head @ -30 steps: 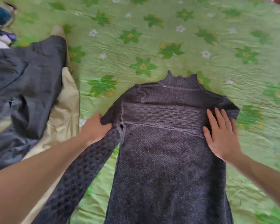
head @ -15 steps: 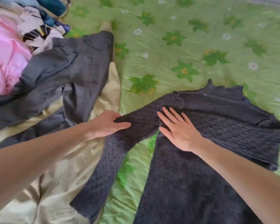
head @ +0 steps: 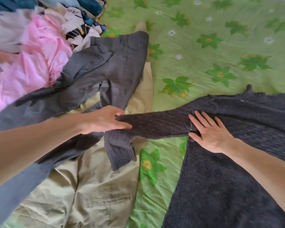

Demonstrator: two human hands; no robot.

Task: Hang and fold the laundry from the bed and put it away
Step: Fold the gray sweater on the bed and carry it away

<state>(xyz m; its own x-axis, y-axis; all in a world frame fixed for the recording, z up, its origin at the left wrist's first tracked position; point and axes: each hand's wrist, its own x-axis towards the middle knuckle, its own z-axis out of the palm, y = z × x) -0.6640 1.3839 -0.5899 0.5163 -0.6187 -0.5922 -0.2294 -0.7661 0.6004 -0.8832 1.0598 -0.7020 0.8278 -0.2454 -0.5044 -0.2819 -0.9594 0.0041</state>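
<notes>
the dark sweater [head: 229,186] lies flat on the green bed cover [head: 212,55]. the right hand [head: 209,132] presses flat on it with straight fingers, at the spot where the sleeve [head: 155,124] joins. the left hand [head: 105,120] pinches that sleeve, pulled out to the side, and the cuff hangs down just below this grip. tan pants [head: 89,186] lie under the cuff. past the left hand sit grey pants [head: 105,63], then a pink shirt [head: 36,63].

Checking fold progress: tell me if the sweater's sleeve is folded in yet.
Not yet: the sleeve stretches sideways off the sweater, cuff drooping, held by the left hand.
</notes>
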